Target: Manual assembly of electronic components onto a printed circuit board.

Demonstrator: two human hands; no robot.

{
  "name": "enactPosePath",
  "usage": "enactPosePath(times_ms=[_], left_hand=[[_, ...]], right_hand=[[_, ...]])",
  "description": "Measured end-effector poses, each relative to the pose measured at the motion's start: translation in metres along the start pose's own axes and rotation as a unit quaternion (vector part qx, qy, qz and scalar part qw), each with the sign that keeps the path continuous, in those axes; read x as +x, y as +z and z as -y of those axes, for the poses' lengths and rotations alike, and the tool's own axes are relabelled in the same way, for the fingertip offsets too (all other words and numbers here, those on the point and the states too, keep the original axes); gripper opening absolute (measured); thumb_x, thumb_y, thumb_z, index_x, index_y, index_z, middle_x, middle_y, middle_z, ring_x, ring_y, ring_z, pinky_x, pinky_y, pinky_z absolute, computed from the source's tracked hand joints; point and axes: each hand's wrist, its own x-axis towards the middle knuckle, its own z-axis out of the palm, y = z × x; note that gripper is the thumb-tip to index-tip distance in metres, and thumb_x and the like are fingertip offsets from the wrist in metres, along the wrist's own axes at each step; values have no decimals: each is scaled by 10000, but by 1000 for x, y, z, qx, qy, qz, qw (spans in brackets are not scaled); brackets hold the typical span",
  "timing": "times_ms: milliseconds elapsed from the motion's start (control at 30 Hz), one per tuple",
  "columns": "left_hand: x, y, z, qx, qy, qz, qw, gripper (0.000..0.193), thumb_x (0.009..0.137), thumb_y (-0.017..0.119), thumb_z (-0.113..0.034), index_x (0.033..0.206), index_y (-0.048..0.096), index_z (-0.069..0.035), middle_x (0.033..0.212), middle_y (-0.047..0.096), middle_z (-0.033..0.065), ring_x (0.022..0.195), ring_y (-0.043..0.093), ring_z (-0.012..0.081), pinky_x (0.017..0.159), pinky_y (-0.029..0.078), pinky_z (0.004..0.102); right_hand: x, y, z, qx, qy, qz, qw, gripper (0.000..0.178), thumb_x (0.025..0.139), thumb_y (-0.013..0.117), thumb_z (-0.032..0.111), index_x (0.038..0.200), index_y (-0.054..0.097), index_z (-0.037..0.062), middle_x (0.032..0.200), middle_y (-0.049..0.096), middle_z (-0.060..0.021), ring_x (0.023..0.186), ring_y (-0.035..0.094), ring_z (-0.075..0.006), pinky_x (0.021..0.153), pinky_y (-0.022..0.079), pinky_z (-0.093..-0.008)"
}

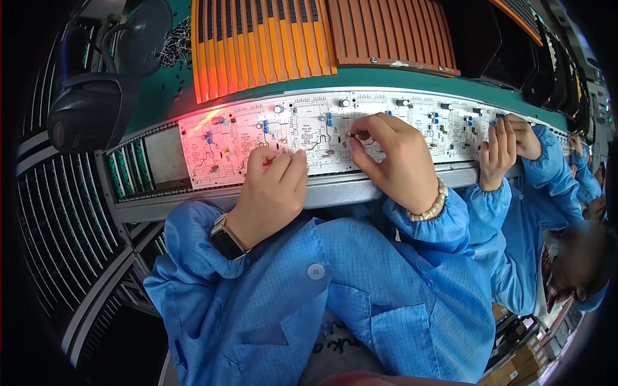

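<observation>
A long white circuit board panel [309,122] lies in front of me, with blue parts and black capacitors on it. My left hand [273,183] is over its left part, fingers curled and pinched together just above the surface. What they hold, if anything, is hidden. My right hand [402,157] reaches to the middle of the panel. Its thumb and forefinger close on a small dark and yellowish electronic component [349,135], close to the board's surface. Red light falls across the left end of the panel.
Orange slotted bins [264,51] and brown slotted bins [393,35] stand behind the panel. A dark scanner on a stand [87,109] is at the left, near a pile of metal-leaded parts [177,44]. A co-worker's hands [505,145] work at the panel's right. A metal rail [347,190] runs along the front.
</observation>
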Motion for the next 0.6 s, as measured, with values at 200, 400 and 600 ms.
enactPosePath(times_ms=[200,400,600], left_hand=[[-3,-2,-3,-13,7,18,1000,285,784,620,-108,990,672,81,988,629,124,898,569,219,872,437,427],[-4,-3,-4,3,-1,25,1000,353,827,639,-154,1063,657,107,971,615,116,911,563,219,876,447,403],[-4,-2,-5,-10,-18,32,999,373,840,655,-151,1112,631,103,933,586,85,927,571,199,861,427,402]], right_hand=[[7,22,-4,-4,-5,-26,1000,179,747,703,20,916,648,8,875,624,-139,792,635,-321,706,531,-370],[9,26,-2,-15,-10,-39,999,177,734,705,11,903,650,5,861,623,-134,781,633,-320,699,531,-375],[9,27,1,-35,2,-40,999,185,742,707,5,921,661,-11,881,639,-139,794,653,-313,710,545,-362]])
